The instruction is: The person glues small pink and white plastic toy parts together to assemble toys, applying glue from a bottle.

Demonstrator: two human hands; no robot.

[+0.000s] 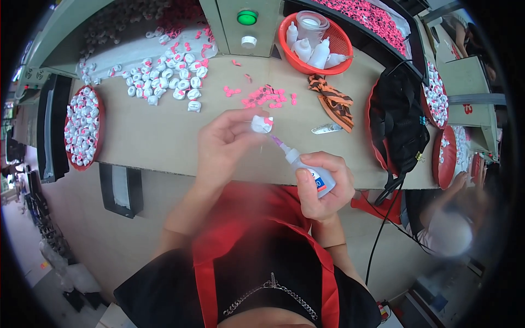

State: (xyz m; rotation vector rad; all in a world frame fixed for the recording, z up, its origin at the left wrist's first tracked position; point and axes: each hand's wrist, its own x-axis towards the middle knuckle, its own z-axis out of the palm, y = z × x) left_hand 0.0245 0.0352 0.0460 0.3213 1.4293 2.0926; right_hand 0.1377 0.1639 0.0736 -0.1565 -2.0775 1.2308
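Left hand (pixel 224 145) pinches small white piece (pixel 262 124) with pink bit on top, fingertips tight around it, held just above table's (pixel 158 136) near edge. Right hand (pixel 324 186) wrapped around small squeeze bottle (pixel 311 172), purple nozzle tip right up against white piece. Loose heap of white pieces (pixel 167 79) toward far left of table, pink bits (pixel 265 97) scattered mid-table. Red basket (pixel 342 41) with more bottles at far edge. Red tray of pieces (pixel 82 127) at left edge.
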